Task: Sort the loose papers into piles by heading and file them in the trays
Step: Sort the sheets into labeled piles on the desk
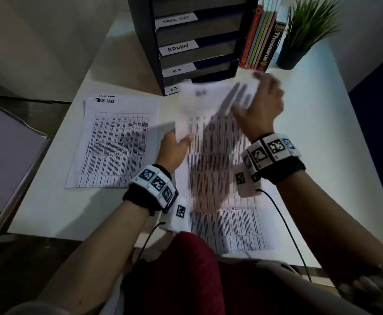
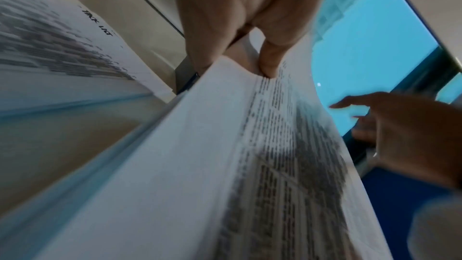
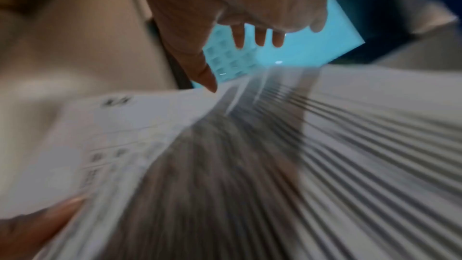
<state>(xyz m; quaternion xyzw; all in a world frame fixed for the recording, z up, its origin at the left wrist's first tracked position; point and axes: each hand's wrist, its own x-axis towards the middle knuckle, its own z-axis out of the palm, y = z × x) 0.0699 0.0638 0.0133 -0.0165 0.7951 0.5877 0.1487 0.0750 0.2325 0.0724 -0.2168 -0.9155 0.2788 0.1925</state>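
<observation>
A row of upright books point(image 1: 259, 39) stands on the white desk point(image 1: 311, 123), beyond the right hand; one dark spine reads "Thesaurus" point(image 1: 273, 43), the others are orange, green and pale blue. Immediately right of the books, a potted artificial grass plant point(image 1: 304, 28) sits in a dark pot point(image 1: 291, 56). Far left of the left hand, a white box-like object point(image 1: 8, 151) lies off the desk edge. A maroon garment point(image 1: 186, 276) occupies the foreground, below both wrists.
</observation>
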